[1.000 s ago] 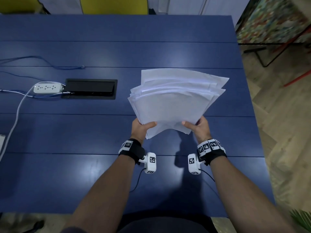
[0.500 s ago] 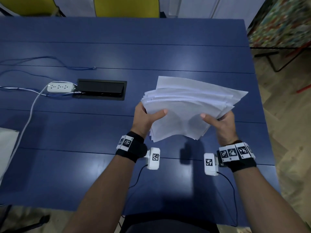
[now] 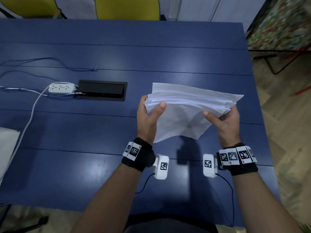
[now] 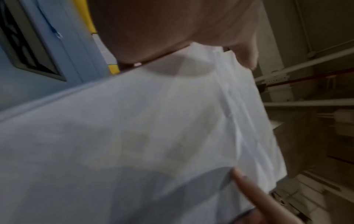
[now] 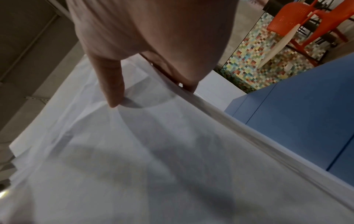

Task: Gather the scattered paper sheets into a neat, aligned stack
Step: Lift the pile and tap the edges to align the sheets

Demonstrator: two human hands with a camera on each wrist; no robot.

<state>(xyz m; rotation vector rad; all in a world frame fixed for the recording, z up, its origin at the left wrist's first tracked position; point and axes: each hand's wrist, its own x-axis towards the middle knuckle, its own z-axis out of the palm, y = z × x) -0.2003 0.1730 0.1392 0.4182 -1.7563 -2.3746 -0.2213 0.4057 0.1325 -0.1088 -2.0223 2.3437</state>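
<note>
A blue table point(image 3: 117, 47) of long planks fills most of the head view. At centre left a black recessed cable box point(image 3: 101, 90) sits in its top, with a white power strip point(image 3: 62, 87) touching its left end. A white cord point(image 3: 28, 118) curves from the strip toward the lower left, and a thin blue cable point(image 3: 50, 62) lies above it. Two yellow chairs point(image 3: 127, 8) stand beyond the far edge. At upper right is a multicoloured mosaic panel point(image 3: 277, 26), with herringbone wood floor point(image 3: 289, 132) below it. The right wrist view shows an orange chair point(image 5: 306, 19).
</note>
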